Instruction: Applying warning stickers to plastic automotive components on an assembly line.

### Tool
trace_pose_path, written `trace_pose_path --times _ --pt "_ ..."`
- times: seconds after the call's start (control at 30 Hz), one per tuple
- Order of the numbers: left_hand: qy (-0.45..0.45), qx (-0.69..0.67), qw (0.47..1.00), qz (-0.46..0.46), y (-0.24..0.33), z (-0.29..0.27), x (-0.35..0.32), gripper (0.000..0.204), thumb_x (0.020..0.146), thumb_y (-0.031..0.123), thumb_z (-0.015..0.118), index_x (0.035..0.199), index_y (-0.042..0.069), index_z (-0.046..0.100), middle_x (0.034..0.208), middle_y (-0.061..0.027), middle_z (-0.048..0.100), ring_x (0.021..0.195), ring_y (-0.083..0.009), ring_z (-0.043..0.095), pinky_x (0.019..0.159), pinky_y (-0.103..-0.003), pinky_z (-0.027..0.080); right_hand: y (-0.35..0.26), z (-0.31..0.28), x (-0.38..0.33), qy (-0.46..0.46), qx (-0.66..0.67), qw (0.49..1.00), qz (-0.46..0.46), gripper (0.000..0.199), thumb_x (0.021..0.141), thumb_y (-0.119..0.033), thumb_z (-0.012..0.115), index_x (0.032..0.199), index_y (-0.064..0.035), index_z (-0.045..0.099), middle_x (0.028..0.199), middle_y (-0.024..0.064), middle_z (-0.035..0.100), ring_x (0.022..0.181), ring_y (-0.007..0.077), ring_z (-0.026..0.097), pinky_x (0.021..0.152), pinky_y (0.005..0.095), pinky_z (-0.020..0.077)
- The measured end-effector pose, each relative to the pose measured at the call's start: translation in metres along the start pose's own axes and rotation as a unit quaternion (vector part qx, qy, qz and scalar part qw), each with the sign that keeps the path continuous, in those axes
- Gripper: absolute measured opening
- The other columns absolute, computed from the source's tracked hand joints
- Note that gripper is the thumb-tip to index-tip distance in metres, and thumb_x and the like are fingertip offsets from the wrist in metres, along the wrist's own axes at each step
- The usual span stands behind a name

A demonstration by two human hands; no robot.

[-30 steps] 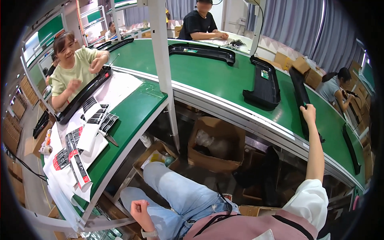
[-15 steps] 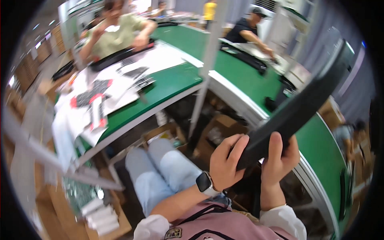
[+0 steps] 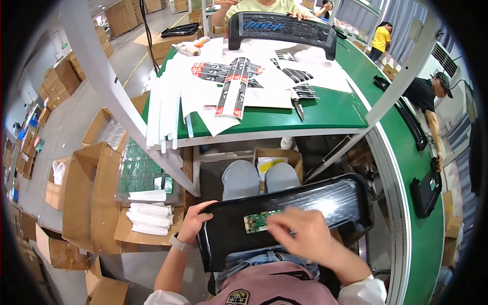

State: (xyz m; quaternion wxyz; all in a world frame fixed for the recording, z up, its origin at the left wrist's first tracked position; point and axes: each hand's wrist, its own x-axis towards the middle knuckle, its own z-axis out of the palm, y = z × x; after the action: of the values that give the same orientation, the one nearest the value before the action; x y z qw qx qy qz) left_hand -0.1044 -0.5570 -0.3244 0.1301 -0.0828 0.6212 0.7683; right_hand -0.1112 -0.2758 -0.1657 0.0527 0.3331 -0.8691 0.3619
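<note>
A long black plastic housing (image 3: 223, 241) lies across my lap, its hollow side up. At its left end my left hand (image 3: 194, 222) is closed around the rim, thumb on top. A small green circuit board (image 3: 255, 223) rests inside the housing, near the middle. Over the right end of this board is my right hand (image 3: 305, 231), slightly blurred, its fingers curled together. What they hold, if anything, I cannot make out. Part of the board is hidden behind that hand.
Ahead stands a green workbench (image 3: 269, 119) with printed strips (image 3: 235, 86), white sheets and a knife (image 3: 298, 109). Across it a person holds another black housing (image 3: 284, 33). Open cartons (image 3: 84, 203) stand at left. A white post (image 3: 109, 86) rises beside the bench.
The black housing has come down from a raised, tilted position to my lap. My right hand has left it and moved over the circuit board, now visible. My view has turned left.
</note>
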Motion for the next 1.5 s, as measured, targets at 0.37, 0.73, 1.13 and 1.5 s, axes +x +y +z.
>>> trace_pose_path --times 0.37,0.73,1.13,1.5 --pt "0.087 0.316 0.926 0.188 0.006 -0.014 0.040 0.027 0.087 0.015 0.069 0.110 0.002 0.065 0.098 -0.0113 0.069 0.090 -0.0207 0.068 0.079 -0.030 0.053 0.123 0.067 0.202 0.185 -0.195 0.954 -0.132 0.060 0.067 0.004 0.060 0.127 -0.0017 0.052 0.130 0.0241 0.047 0.123 0.0384 0.048 0.096 0.0441 0.0447" --pt "0.193 0.001 0.963 0.187 0.180 0.054 0.106 0.026 0.096 0.016 0.057 0.115 -0.001 0.058 0.106 -0.0084 0.066 0.094 -0.0149 0.064 0.080 -0.030 0.052 0.117 0.057 0.191 0.280 -0.161 0.917 -0.236 0.037 0.074 -0.008 0.066 0.111 -0.0052 0.065 0.111 0.0113 0.063 0.106 0.0312 0.062 0.088 0.0429 0.0505" --pt "-0.041 -0.103 0.987 0.116 0.177 0.071 0.124 0.030 0.087 0.006 0.063 0.116 -0.001 0.059 0.098 -0.0069 0.069 0.080 -0.0108 0.066 0.071 -0.025 0.054 0.103 0.021 0.158 0.269 0.010 0.950 -0.160 0.038 0.074 -0.002 0.071 0.111 -0.0067 0.062 0.096 0.0081 0.056 0.086 0.0286 0.055 0.072 0.0392 0.0431" --pt "-0.022 -0.058 0.991 0.115 0.175 0.086 0.100 0.025 0.086 0.003 0.064 0.111 -0.001 0.060 0.094 -0.0041 0.068 0.076 -0.0067 0.062 0.067 -0.022 0.050 0.111 0.014 0.149 0.226 0.024 0.959 -0.172 0.027 0.068 0.000 0.074 0.092 -0.0071 0.063 0.090 0.0064 0.056 0.085 0.0261 0.055 0.072 0.0370 0.0451"
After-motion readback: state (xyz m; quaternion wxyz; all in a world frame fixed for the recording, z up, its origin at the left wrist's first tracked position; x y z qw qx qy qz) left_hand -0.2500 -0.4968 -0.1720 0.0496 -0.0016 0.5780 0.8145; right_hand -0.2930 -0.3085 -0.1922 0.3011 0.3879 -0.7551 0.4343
